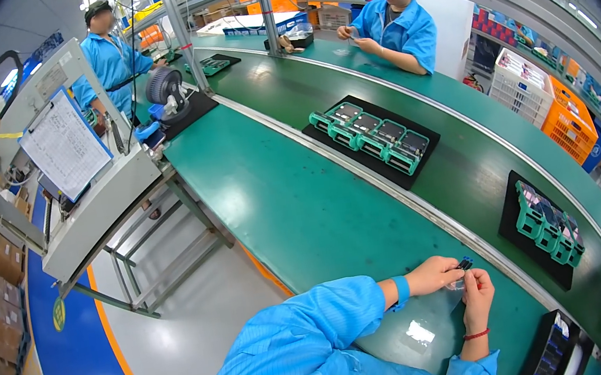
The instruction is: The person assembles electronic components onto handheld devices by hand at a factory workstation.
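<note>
Just over the green bench (304, 217), near its front right part, both hands meet at a small black part (465, 263). My left hand (433, 275) comes from the left, wearing a blue wrist strap, with thumb and fingers closed on the part. My right hand (479, 299), with a red cord at its wrist, pinches close below it, fingertips against the part's lower end. Something clear and shiny, like thin plastic film (455, 285), shows between the hands. The part's exact kind is too small to make out, and fingers cover some of it.
Beyond a metal rail, a green conveyor carries black trays with green frames (370, 136) and more green frames (549, 227). A black compartment box (554, 351) stands right of me. At left are a machine with a clipboard (69, 146) and a dark reel (164, 85). Two co-workers stand across.
</note>
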Motion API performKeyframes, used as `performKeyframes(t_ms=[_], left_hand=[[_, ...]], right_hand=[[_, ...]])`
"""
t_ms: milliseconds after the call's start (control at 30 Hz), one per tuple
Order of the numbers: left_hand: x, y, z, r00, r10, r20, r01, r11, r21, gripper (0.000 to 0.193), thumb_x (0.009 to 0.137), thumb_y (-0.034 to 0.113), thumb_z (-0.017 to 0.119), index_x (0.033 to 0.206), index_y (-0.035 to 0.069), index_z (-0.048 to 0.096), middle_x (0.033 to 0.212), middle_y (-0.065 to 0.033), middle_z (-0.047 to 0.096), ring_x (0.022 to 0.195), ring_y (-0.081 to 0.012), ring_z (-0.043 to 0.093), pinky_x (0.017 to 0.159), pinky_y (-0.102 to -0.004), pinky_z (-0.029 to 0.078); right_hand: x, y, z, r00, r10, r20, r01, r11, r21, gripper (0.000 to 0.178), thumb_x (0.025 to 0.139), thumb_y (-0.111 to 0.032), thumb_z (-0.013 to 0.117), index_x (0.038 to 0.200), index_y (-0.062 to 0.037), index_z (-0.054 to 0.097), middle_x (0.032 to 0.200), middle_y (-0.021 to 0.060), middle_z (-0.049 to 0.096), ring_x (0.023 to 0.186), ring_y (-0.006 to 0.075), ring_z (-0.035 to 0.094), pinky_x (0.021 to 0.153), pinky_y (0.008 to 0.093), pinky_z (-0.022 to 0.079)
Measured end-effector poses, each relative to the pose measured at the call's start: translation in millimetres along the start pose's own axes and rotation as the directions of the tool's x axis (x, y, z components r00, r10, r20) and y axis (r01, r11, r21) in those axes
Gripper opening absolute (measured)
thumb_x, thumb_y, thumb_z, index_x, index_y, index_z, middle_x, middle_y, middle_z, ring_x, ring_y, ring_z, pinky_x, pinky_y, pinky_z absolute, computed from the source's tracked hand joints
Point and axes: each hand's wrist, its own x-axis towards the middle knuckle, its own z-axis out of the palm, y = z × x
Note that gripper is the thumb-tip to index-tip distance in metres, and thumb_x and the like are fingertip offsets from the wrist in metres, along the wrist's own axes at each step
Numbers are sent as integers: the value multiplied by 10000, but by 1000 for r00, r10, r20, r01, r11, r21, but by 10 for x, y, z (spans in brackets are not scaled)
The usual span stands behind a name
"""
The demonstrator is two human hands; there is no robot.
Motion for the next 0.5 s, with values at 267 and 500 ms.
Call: performKeyframes(t_ms=[267,500], left_hand=[[25,-34,-51,1000,-8,-12,8,1000,18,240,934,225,547,881,-7,580,773,-42,621,727,-98,592,665,-256,497],[-2,-20,-124,1000,-21,-2,21,1000,3,242,935,227,549,892,-8,582,779,-41,619,735,-95,594,671,-254,502]], right_hand=[[58,56,37,1000,-22,-5,21,999,-32,106,933,-164,567,903,-63,569,622,-66,457,473,5,328,407,169,218],[75,55,113,1000,-16,-1,16,1000,-26,104,933,-161,567,901,-63,568,623,-64,459,471,4,336,405,167,224]])
